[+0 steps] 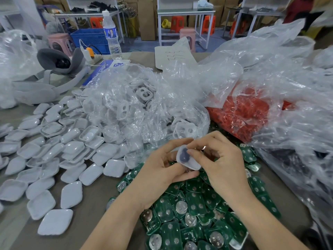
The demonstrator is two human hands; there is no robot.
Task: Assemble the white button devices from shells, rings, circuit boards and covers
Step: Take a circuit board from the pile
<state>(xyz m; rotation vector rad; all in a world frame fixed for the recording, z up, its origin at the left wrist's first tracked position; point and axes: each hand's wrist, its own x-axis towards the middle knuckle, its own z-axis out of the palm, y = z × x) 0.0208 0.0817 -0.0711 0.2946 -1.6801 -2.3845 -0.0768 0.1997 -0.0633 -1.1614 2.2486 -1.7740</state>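
Note:
My left hand (162, 170) grips a white shell (187, 158) from below, above a heap of green circuit boards (191, 212). A dark insert shows inside the shell. My right hand (218, 159) pinches the shell's upper edge, with a fingertip pressed on the dark part. White covers (54, 159) lie spread over the table's left half. A clear bag of white shells with holes (140, 105) sits just behind my hands. Red parts (241, 114) fill another clear bag to the right.
A grey headset (54, 76) lies at the back left beside a water bottle (111, 33) and a charger. Crumpled clear plastic bags (288, 83) cover the right side. A white card with handwriting (173, 56) lies at the back centre. Benches and stools stand beyond the table.

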